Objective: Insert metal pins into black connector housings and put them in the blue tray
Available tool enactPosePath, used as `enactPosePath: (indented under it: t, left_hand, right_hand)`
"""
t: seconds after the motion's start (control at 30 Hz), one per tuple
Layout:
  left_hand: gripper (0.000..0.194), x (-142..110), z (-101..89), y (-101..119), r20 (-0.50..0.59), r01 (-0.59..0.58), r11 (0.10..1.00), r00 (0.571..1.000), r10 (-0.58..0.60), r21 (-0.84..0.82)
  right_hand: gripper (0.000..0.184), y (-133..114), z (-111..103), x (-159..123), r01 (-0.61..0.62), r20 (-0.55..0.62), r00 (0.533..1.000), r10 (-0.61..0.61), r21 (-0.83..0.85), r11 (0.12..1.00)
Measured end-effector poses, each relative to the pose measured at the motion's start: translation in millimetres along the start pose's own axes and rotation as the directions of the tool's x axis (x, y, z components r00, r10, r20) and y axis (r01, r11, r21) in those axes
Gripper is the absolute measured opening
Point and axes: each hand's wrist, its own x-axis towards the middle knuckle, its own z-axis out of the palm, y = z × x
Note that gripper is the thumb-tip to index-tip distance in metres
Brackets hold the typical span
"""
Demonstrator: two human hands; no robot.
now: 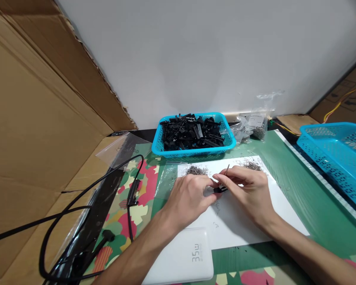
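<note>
Over a white sheet of paper point(240, 225), my two hands meet close together. My left hand point(191, 194) pinches a small black plastic piece point(220, 190) between thumb and fingers. In my right hand point(247, 190), a thin metal tool point(227, 170) is pinched, its upper end sticking up above the fingers. Where its lower end meets the black piece is hidden by the fingertips. Behind my hands lie two heaps of tiny metal parts, the left heap point(197, 170) and the right heap point(252, 166). A few such parts are scattered on the paper nearer me.
A blue basket point(192, 152) full of black plastic pieces stands at the back. Another blue basket point(338, 158) is at the right. Plastic bags point(256, 122) lie against the wall. A white power bank point(180, 257) sits under my left forearm; black cables point(68, 209) loop at the left.
</note>
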Motion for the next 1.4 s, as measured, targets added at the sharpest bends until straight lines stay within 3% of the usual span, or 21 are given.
enactPosePath:
  t: [0.53,0.77,1.17,1.4]
  left_hand:
    - [0.012,-2,2.9,0,-0.044,-0.028,0.998,0.999,0.030,0.055]
    - [0.004,-3,6.7,3,-0.086,0.025,0.997,0.996,-0.019,0.079]
    - [0.014,0,3.2,7,-0.060,0.057,0.993,0.997,-0.051,0.106]
    - [0.013,0,1.3,8,-0.057,0.100,0.991,0.994,-0.095,0.085]
  right_hand:
    - [0.026,3,2,-4,0.024,0.022,1.000,-0.022,-0.087,0.996]
    - [0.035,7,1,-1,-0.085,0.028,0.996,0.085,-0.001,0.996]
    - [0.025,11,6,-10,0.091,-0.034,0.995,-0.095,-0.103,0.991]
    - [0.023,11,9,-13,0.085,-0.032,0.996,-0.088,-0.083,0.993]
